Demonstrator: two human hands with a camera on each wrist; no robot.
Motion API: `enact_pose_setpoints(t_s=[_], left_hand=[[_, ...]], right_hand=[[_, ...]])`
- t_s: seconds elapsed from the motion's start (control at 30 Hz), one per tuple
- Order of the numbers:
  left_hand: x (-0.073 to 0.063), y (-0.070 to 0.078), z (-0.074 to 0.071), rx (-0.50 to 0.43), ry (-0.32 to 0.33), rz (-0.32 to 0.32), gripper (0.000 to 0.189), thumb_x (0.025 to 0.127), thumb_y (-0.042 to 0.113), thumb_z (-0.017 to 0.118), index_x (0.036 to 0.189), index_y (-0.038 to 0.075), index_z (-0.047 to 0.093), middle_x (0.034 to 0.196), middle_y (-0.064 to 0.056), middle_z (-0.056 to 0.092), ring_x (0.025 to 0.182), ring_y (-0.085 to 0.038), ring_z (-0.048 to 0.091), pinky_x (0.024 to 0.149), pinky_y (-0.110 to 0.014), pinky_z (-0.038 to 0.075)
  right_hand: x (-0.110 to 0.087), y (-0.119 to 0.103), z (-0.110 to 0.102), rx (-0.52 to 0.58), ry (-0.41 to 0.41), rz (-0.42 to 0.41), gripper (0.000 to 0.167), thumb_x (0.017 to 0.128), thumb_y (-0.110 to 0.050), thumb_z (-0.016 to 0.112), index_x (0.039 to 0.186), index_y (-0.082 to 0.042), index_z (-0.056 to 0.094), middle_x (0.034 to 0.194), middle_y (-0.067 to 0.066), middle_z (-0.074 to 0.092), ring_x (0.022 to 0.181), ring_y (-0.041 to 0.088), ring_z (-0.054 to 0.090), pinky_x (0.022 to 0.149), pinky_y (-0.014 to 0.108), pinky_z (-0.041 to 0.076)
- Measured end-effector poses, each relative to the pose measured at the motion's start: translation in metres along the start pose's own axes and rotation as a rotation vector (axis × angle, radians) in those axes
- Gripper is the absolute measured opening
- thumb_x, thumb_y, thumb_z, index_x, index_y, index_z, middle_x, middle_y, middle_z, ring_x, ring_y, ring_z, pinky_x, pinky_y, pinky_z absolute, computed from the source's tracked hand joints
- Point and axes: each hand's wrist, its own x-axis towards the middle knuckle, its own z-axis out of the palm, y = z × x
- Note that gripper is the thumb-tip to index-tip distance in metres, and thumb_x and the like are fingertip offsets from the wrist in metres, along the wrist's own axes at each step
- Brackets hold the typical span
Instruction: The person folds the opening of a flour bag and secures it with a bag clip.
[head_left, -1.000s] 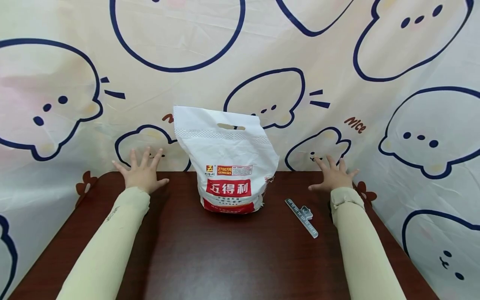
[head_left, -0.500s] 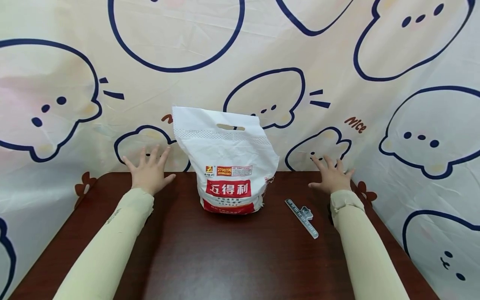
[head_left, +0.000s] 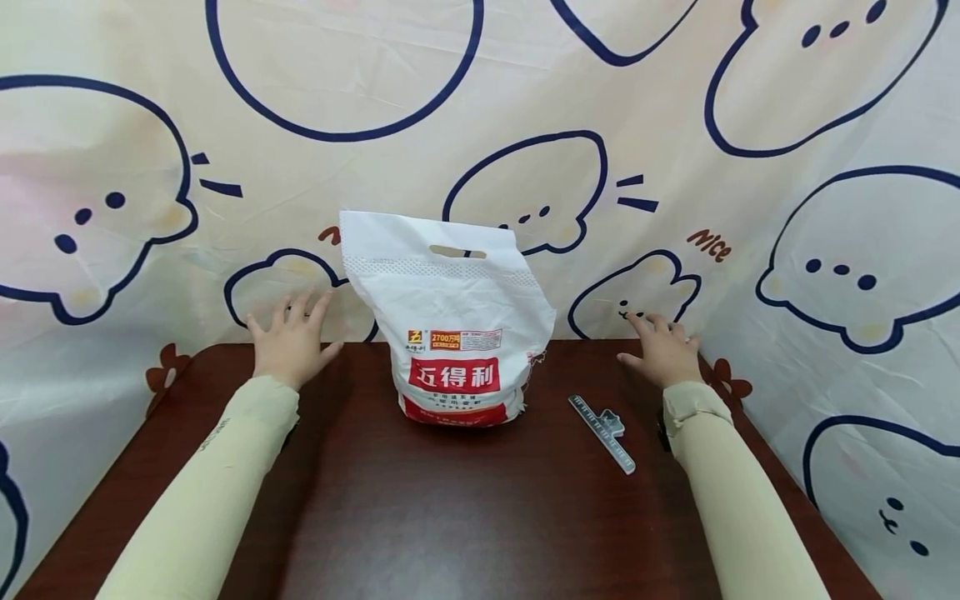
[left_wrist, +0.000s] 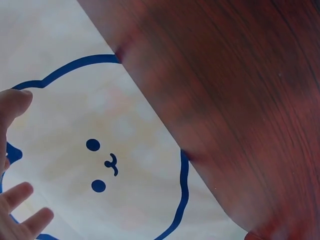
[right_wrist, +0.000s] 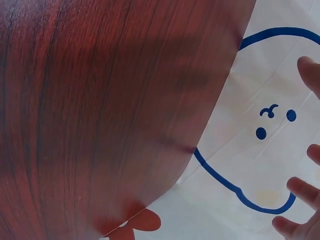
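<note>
A white woven bag point(head_left: 457, 308) with red printed panels and a cut-out handle slot stands upright toward the back of the table. To its right lies a clear ruler-like clip point(head_left: 602, 433), set at a slant on the wood. My left hand point(head_left: 291, 343) is left of the bag, fingers spread and apart from it. On the other side my right hand point(head_left: 663, 352) is spread near the table's back right corner, beyond the clip. Neither hand holds anything. In the wrist views only some fingertips point(left_wrist: 42, 220) of the left hand and fingertips point(right_wrist: 302, 190) of the right show.
A dark brown wooden table point(head_left: 480, 517) with rounded back corners fills the lower part of the head view. Right behind it hangs a pale curtain point(head_left: 390, 175) printed with blue-outlined cartoon figures, which also closes in both sides.
My left hand has shifted slightly right, then back a little left. My right hand's fingers have drawn somewhat closer together. The bag and clip stay in place while the head view shifts slightly.
</note>
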Motion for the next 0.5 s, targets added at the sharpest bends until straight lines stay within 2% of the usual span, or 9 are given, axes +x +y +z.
enact_pose_setpoints(t_s=[0.2,0.37,0.5], left_hand=[[-0.002,0.002,-0.004,-0.006,0.018,-0.003,0.067,0.095,0.032,0.067,0.15,0.008,0.038,0.149,-0.028,0.039,0.134,-0.054,0.034,0.103,-0.082,0.018],[-0.002,0.005,-0.009,0.003,0.034,-0.002,0.058,0.097,0.03,0.064,0.145,0.005,0.043,0.141,-0.03,0.048,0.128,-0.053,0.043,0.1,-0.076,0.029],[-0.002,0.008,-0.014,-0.008,0.037,0.009,0.052,0.099,0.029,0.062,0.142,0.004,0.046,0.136,-0.031,0.052,0.124,-0.053,0.047,0.099,-0.073,0.034]], right_hand=[[0.0,-0.003,-0.003,0.03,0.031,-0.041,0.068,0.097,-0.039,0.066,0.151,-0.007,0.04,0.146,0.03,0.041,0.128,0.054,0.039,0.099,0.077,0.032],[-0.001,-0.006,-0.002,0.054,0.025,-0.083,0.063,0.099,-0.036,0.065,0.148,-0.003,0.044,0.139,0.033,0.046,0.121,0.053,0.05,0.096,0.069,0.044],[0.0,-0.01,0.001,0.072,0.01,-0.1,0.061,0.099,-0.034,0.063,0.147,-0.003,0.045,0.138,0.032,0.048,0.12,0.05,0.053,0.095,0.066,0.046]])
